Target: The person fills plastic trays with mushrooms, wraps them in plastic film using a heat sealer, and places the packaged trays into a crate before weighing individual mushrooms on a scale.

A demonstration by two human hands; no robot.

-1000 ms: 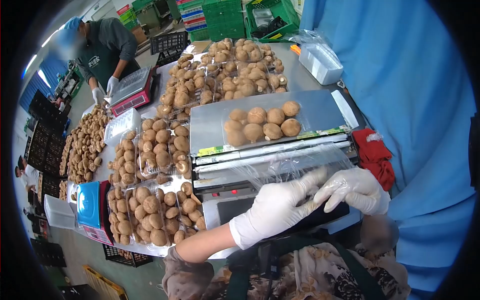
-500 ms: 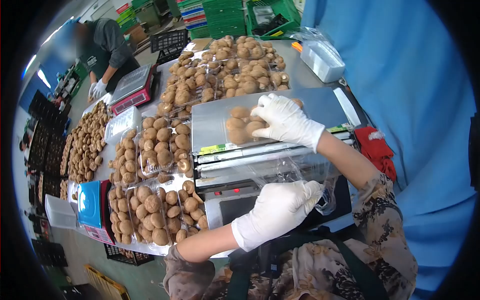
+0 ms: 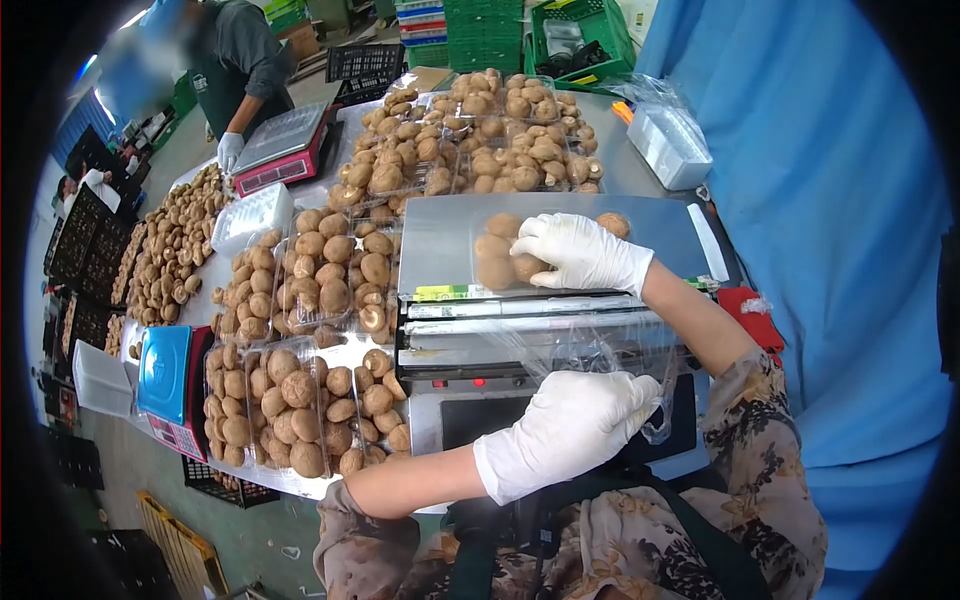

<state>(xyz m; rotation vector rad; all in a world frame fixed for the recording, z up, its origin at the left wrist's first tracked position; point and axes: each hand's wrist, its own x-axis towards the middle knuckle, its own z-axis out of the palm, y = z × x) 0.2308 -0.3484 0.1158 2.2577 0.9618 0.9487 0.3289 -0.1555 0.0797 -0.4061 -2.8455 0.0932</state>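
Observation:
My gloved left hand (image 3: 575, 430) is closed in a fist on clear plastic film (image 3: 570, 345), which stretches up over the rollers of a wrapping machine (image 3: 520, 308). On the machine's metal top plate sits a tray of brown mushrooms (image 3: 497, 255). My gloved right hand (image 3: 585, 252) grips this tray from above, its fingers and thumb curved over the mushrooms and hiding some of them. One mushroom (image 3: 613, 225) shows beyond the knuckles.
Filled clear mushroom trays (image 3: 290, 410) stand left of the machine, more at the back. Empty trays (image 3: 670, 145) are stacked at back right. Two scales (image 3: 165, 372) and loose mushrooms (image 3: 175, 245) lie left. A co-worker (image 3: 240, 70) stands far left; a blue curtain (image 3: 820, 250) hangs right.
The view has shifted, so the machine and trays appear a little further right. My right fingers have drawn closer together over the mushrooms. My left fist still holds the film.

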